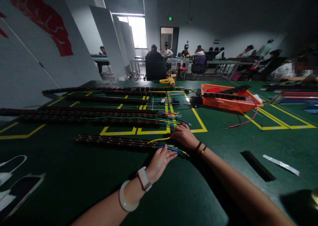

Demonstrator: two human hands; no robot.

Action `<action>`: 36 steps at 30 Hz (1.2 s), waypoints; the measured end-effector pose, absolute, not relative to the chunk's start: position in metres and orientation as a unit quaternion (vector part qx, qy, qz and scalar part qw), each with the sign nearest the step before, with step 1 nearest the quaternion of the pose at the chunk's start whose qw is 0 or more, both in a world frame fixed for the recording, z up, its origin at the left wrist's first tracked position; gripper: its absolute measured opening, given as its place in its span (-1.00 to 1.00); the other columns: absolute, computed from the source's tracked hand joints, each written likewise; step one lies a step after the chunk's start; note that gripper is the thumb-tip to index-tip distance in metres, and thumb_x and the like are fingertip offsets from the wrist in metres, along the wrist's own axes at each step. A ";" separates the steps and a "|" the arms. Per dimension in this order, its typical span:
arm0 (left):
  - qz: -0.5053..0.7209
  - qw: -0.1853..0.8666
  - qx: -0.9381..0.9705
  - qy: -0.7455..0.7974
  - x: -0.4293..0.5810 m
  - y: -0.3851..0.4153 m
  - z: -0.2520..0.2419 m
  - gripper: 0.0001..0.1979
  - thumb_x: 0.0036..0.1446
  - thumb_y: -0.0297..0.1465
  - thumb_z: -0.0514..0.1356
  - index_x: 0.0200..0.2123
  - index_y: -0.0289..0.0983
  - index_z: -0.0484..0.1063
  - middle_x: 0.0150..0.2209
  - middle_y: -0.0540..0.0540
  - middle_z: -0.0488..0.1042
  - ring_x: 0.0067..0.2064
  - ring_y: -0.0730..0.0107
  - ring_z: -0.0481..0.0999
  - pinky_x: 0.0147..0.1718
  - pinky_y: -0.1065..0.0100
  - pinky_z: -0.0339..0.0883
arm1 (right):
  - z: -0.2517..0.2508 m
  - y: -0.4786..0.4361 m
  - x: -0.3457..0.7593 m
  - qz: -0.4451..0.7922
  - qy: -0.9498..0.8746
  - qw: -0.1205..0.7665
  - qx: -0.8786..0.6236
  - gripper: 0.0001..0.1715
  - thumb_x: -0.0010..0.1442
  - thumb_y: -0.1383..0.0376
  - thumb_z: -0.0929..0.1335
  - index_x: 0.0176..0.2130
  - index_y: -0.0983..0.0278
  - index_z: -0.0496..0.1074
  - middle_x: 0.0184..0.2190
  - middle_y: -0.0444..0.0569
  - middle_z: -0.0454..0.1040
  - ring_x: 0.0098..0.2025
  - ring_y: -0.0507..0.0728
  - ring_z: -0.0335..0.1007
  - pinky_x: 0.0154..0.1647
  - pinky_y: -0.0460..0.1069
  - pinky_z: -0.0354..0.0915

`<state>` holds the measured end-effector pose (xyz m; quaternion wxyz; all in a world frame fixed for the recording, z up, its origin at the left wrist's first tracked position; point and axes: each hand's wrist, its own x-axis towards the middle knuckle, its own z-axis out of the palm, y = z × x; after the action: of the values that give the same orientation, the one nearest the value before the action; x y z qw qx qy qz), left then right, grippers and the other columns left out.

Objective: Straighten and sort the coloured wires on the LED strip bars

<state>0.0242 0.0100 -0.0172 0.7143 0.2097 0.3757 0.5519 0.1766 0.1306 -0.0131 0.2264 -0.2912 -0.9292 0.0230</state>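
Observation:
A black cable chain (116,142) lies nearest me on the green table, with wires coming out of its right end. My left hand (160,161) is at that end, its thumb and fingers closed lightly around the blue wires (177,150) and a green one; their lugged tips stick out to the right. Just beyond, my right hand (185,136) pinches the yellow wire (160,139), which stretches leftward to the chain. Its fingertips are partly hidden. Several more cable chains (99,114) lie parallel farther back, with coloured wire ends close to my right hand.
An orange basket (223,106) holding chain pieces stands at the back right. A yellow heat gun (169,81) lies at the far edge. On the right are a black strip (257,165) and a white strip (281,164); a phone-like object (23,194) is front left. Other people sit beyond.

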 end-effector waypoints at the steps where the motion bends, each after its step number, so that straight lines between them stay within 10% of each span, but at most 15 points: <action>1: 0.552 0.715 0.208 0.375 0.024 0.010 -0.017 -0.81 0.20 -0.34 0.10 -0.39 -0.35 0.36 -0.33 -0.19 0.54 -0.20 0.27 0.54 0.04 0.06 0.29 | -0.010 0.135 0.174 -0.003 -0.932 0.220 -0.287 -0.76 0.27 0.20 0.28 -0.30 0.19 0.52 -0.36 -0.06 0.44 -0.26 0.08 0.26 -0.08 0.05 -0.03; 18: 0.548 0.736 0.202 0.342 0.021 0.013 -0.022 -0.80 0.20 -0.36 0.10 -0.24 -0.37 0.44 -0.19 -0.25 0.53 -0.08 0.22 0.51 0.12 0.05 0.19 | -0.026 0.136 0.177 0.076 -0.897 0.290 -0.325 -0.54 0.25 0.19 0.30 0.12 0.18 0.27 -0.25 -0.04 0.49 -0.21 0.12 0.34 -0.13 0.03 0.14; 26: 0.554 0.733 0.199 0.342 0.021 0.013 -0.024 -0.82 0.18 -0.34 0.13 -0.30 -0.36 0.42 -0.26 -0.22 0.53 -0.07 0.20 0.50 0.13 0.01 0.17 | -0.019 0.098 0.207 0.163 -0.888 0.277 -0.330 -0.63 0.23 0.03 0.26 -0.39 0.25 0.38 -0.41 -0.06 0.41 -0.29 0.10 0.27 -0.15 0.04 0.13; 36: 0.552 0.732 0.194 0.350 0.022 0.012 -0.020 -0.82 0.19 -0.36 0.10 -0.34 -0.36 0.40 -0.24 -0.23 0.52 -0.05 0.18 0.49 0.12 0.01 0.19 | -0.019 0.096 0.204 0.171 -0.923 0.202 -0.279 -0.62 0.26 0.07 0.25 -0.41 0.26 0.40 -0.43 -0.10 0.38 -0.27 0.07 0.26 -0.05 0.07 0.03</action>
<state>0.0218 0.0124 -0.0202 0.7319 0.1936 0.3500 0.5517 0.2042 0.0960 -0.0188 0.2017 -0.2786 -0.9232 0.1715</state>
